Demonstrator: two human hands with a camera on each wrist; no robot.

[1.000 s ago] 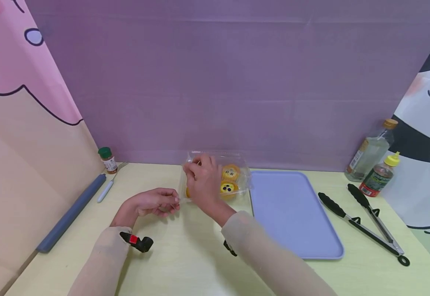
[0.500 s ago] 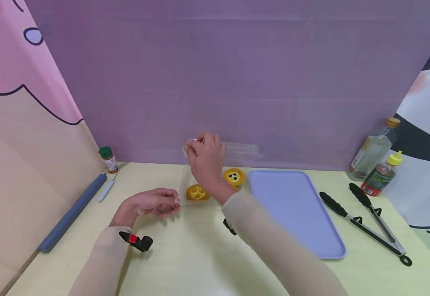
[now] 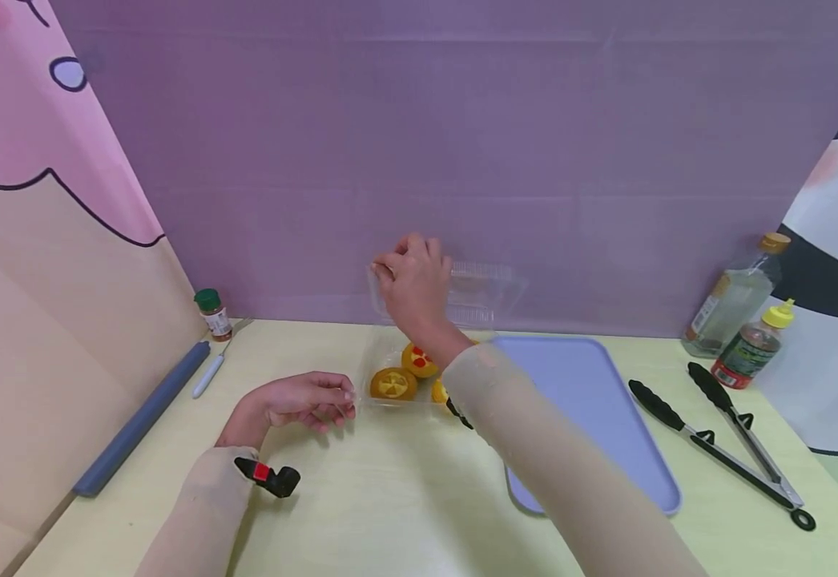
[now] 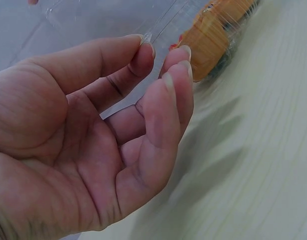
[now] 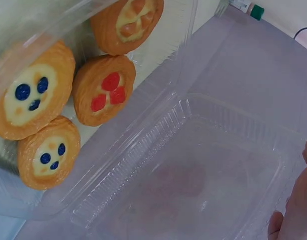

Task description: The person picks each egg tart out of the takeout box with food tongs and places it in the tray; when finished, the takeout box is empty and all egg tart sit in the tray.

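A hinged clear plastic container (image 3: 365, 370) stands at the back middle of the table with its lid (image 3: 482, 290) raised. Several tarts (image 3: 393, 385) lie inside. In the right wrist view, one tart (image 5: 106, 92) has red pieces on top and two carry dark blue berries. My left hand (image 3: 307, 399) pinches the container's front left corner between thumb and index finger, as the left wrist view shows; its other fingers are loosely bent. My right hand (image 3: 419, 284) pinches the lid's free edge above the container, and its forearm hides part of the tarts.
A lilac tray (image 3: 610, 425) lies right of the container, partly under my right forearm. Further right are tongs (image 3: 736, 461), a glass bottle (image 3: 732, 304) and a yellow-capped bottle (image 3: 751, 349). At left lie a blue roll (image 3: 143, 421), a light-handled tool (image 3: 207, 377) and a green-capped jar (image 3: 213, 314).
My right hand has lifted the lid up and back, from down over the tarts to nearly upright. My left hand has stayed at the container's corner.
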